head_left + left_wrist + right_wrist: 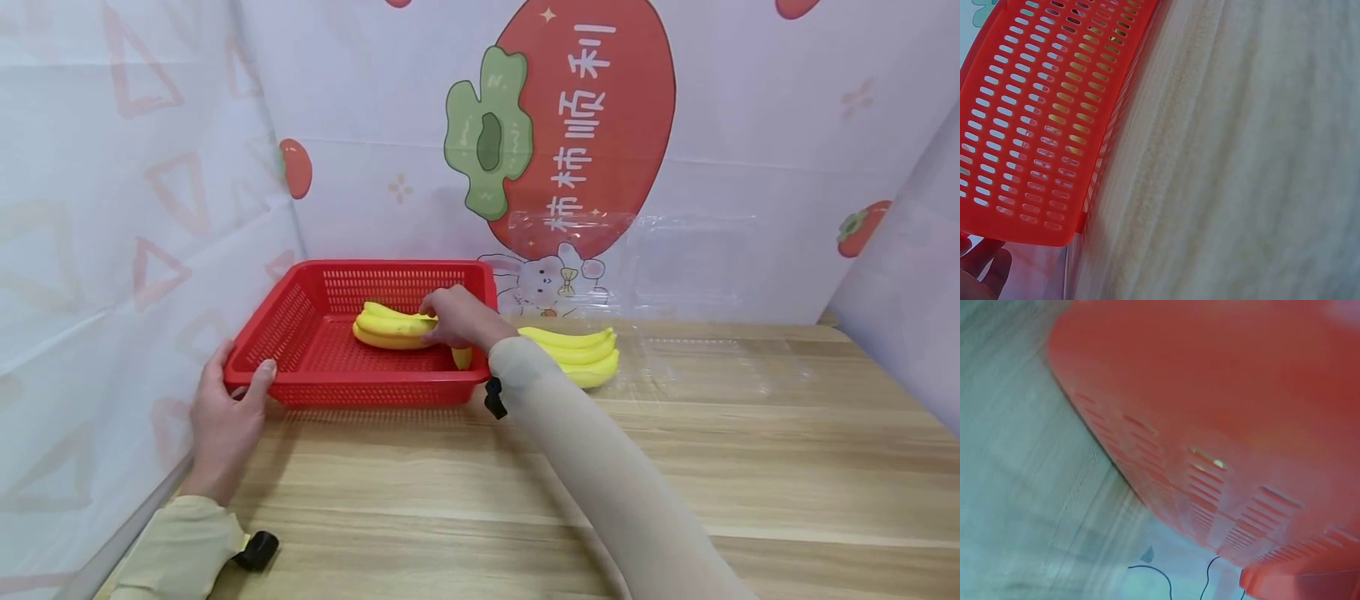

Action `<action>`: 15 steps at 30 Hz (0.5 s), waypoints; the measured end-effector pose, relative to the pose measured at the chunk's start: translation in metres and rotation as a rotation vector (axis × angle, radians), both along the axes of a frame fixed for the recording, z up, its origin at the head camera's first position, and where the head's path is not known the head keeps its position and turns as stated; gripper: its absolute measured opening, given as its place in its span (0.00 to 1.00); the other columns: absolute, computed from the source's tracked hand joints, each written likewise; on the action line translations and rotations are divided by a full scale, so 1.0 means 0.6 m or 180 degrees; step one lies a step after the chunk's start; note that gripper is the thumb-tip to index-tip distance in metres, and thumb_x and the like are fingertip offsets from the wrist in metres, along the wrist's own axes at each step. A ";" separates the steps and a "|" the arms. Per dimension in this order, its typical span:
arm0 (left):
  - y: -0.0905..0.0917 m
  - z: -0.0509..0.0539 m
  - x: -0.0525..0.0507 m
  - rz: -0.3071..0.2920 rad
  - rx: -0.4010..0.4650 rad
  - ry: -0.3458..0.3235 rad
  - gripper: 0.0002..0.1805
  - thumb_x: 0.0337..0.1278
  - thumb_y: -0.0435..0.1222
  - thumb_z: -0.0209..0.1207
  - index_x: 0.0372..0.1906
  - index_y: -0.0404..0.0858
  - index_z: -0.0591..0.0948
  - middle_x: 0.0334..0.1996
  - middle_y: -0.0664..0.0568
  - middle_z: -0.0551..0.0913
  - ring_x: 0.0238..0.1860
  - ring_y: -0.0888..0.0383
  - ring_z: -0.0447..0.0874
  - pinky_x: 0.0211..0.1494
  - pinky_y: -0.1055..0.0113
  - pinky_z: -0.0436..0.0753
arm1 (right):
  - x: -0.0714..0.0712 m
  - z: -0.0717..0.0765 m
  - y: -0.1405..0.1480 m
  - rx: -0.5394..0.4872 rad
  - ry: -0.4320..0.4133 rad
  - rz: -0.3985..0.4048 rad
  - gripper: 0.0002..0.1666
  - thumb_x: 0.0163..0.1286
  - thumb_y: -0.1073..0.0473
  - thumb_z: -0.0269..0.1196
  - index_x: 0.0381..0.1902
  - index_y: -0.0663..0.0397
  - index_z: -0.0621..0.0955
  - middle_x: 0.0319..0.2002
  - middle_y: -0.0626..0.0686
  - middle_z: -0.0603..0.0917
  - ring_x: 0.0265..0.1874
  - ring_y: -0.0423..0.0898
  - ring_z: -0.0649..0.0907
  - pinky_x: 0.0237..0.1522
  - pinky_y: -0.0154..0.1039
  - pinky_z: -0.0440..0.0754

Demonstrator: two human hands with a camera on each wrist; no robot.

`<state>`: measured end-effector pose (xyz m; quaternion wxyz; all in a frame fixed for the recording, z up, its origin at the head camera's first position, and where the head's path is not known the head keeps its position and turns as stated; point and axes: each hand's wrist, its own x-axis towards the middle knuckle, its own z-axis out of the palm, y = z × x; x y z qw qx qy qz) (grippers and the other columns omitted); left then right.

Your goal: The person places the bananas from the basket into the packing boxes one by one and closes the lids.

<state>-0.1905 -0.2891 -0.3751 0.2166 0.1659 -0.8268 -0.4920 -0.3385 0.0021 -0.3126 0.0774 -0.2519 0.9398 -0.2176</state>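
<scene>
A red plastic basket with slotted walls stands on the table against the left side. My left hand grips its front left corner, thumb over the rim; in the left wrist view, fingertips show beneath the basket's corner. My right hand reaches over the right rim, its fingers curled on the right end of a yellow banana bunch inside the basket. Another piece of banana shows below that hand. Outside the basket, a second banana bunch lies to the right, partly hidden by my right forearm.
Clear plastic containers with raised lids stand right of the basket; their edges are hard to make out. The wooden table runs forward and right. Printed cloth walls rise behind and at both sides.
</scene>
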 end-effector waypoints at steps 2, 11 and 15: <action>0.001 0.000 0.000 -0.0018 0.0022 -0.0009 0.43 0.76 0.53 0.56 0.87 0.51 0.53 0.82 0.47 0.65 0.59 0.58 0.76 0.44 0.93 0.72 | -0.001 -0.001 0.001 -0.0013 -0.0007 -0.0005 0.31 0.66 0.54 0.77 0.67 0.44 0.85 0.59 0.49 0.87 0.55 0.46 0.81 0.63 0.43 0.86; 0.001 0.002 0.000 -0.0046 0.0071 -0.0098 0.44 0.77 0.54 0.55 0.88 0.53 0.50 0.84 0.50 0.62 0.65 0.52 0.74 0.45 0.92 0.72 | -0.006 -0.003 0.001 0.0147 0.0051 0.0088 0.30 0.67 0.55 0.76 0.67 0.44 0.85 0.57 0.49 0.88 0.51 0.46 0.82 0.62 0.42 0.87; 0.000 0.000 0.001 -0.0041 0.0067 -0.0131 0.44 0.77 0.54 0.54 0.88 0.54 0.50 0.84 0.50 0.62 0.66 0.52 0.74 0.45 0.92 0.73 | -0.006 -0.006 -0.002 0.0314 0.0035 0.0138 0.30 0.66 0.57 0.76 0.67 0.44 0.85 0.55 0.49 0.88 0.50 0.47 0.83 0.62 0.43 0.87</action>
